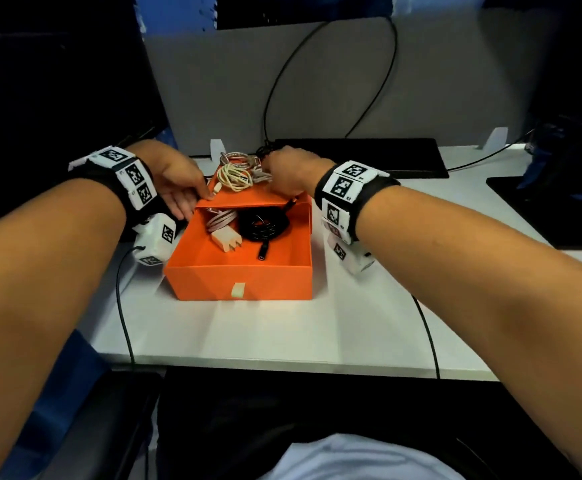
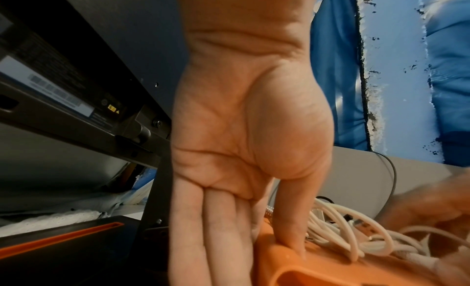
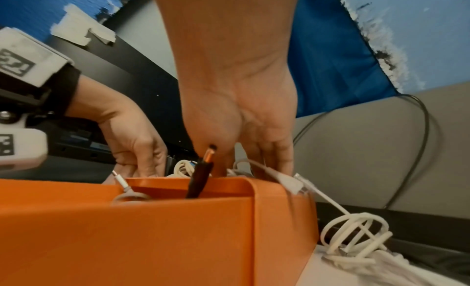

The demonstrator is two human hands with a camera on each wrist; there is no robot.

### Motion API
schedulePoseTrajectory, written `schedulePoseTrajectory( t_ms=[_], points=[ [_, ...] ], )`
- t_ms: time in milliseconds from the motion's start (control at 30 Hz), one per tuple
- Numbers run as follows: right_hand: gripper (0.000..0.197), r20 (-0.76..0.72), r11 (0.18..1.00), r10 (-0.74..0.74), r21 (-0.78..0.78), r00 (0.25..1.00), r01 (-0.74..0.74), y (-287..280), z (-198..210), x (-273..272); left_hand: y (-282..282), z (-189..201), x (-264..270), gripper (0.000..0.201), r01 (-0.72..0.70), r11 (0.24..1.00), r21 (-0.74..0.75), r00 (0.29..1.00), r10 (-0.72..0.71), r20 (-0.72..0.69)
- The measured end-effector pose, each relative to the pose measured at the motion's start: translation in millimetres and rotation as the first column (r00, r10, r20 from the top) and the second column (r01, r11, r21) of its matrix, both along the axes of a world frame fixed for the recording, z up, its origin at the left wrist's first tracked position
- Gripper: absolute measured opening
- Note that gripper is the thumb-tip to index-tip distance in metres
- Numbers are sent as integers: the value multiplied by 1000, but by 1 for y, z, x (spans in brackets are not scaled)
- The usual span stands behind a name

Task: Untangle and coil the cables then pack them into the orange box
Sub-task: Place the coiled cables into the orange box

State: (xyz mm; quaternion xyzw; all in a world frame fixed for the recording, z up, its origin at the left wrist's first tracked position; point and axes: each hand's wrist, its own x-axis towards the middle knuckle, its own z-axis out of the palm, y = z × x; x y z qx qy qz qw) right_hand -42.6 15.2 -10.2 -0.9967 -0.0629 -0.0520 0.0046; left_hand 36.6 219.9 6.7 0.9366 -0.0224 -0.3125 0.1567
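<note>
The orange box (image 1: 237, 278) stands open on the white table, its drawer pulled toward me out of the sleeve (image 1: 248, 199). Inside lie a coiled black cable (image 1: 263, 225), a pink-white cable (image 1: 220, 218) and a white charger (image 1: 227, 240). A cream cable coil (image 1: 234, 176) and a braided cable (image 1: 236, 157) rest on the sleeve. My left hand (image 1: 178, 181) steadies the sleeve's left edge, thumb (image 2: 292, 220) pressing on top, fingers straight down the side. My right hand (image 1: 289, 171) reaches into the cables behind and pinches a white cable (image 3: 287, 179) that trails to a coil (image 3: 356, 236).
A black keyboard (image 1: 386, 157) lies behind the box, and a black wire (image 1: 352, 81) loops up the grey partition. A dark monitor stands at the far left. Wires from my wrist cameras hang over the table's front edge (image 1: 282, 362). A black plug (image 3: 201, 175) sticks up from the drawer.
</note>
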Motion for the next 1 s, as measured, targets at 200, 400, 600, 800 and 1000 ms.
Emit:
schedulePoseTrajectory(
  t_ms=[200, 400, 600, 800, 1000],
  points=[
    [20, 76, 986, -17, 168, 997, 4, -25, 12, -6, -6, 4, 1, 35, 17, 1000, 19, 1000, -17, 11],
    [9, 229, 948, -31, 316, 973, -44, -19, 44, -59, -1, 1, -3, 34, 8, 1000, -8, 1000, -7, 12],
    [15, 91, 999, 28, -33, 995, -25, 13, 35, -125, 6, -3, 0, 37, -11, 1000, -2, 1000, 11, -15],
    [30, -117, 984, 1, -174, 993, -22, 45, 12, -136, 4, -3, 1, 36, 0, 1000, -15, 1000, 1, 4],
    [27, -103, 976, -12, -216, 995, -11, 62, -1, -125, 2, -1, 1, 35, 6, 1000, -16, 1000, -6, -6]
  ],
)
